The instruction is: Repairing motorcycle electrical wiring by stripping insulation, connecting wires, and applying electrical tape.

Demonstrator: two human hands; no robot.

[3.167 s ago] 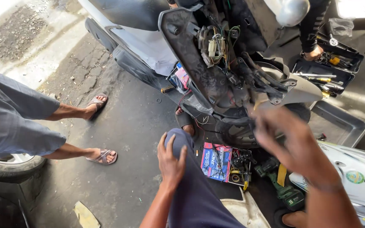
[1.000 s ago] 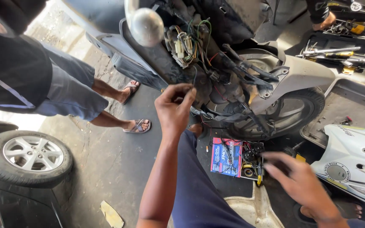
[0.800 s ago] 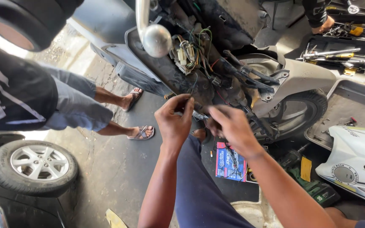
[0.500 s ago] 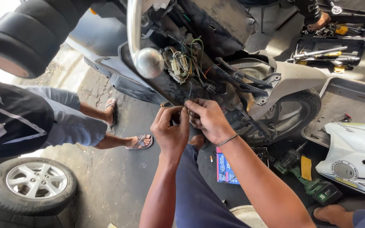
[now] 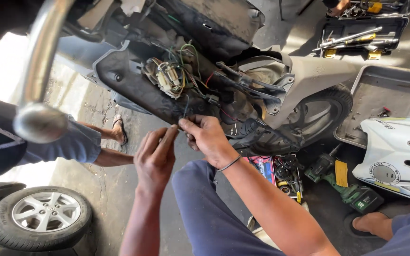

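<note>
The left hand (image 5: 155,159) is raised with its fingers loosely together, the fingertips meeting those of the right hand (image 5: 207,137) just under the scooter's stripped front. The right hand is pinched shut on a thin dark wire (image 5: 186,106) that runs up into the wiring bundle (image 5: 172,76), a tangle of green, red and white leads with pale connectors. Whether the left fingertips grip the wire too cannot be told. One black band sits on the right wrist.

Around the hands stands one scooter (image 5: 243,80) with its panels off and its front tyre (image 5: 323,114) on the concrete floor. Below the tyre lie one green cordless drill (image 5: 347,187) and one small parts case (image 5: 271,168). To the right rest one white body panel (image 5: 399,156) and one grey tray (image 5: 395,95); an open tool case (image 5: 357,40) lies at the top. One car wheel (image 5: 39,218) fills the lower left corner, and another person's sandalled foot (image 5: 118,128) stands left of the hands.
</note>
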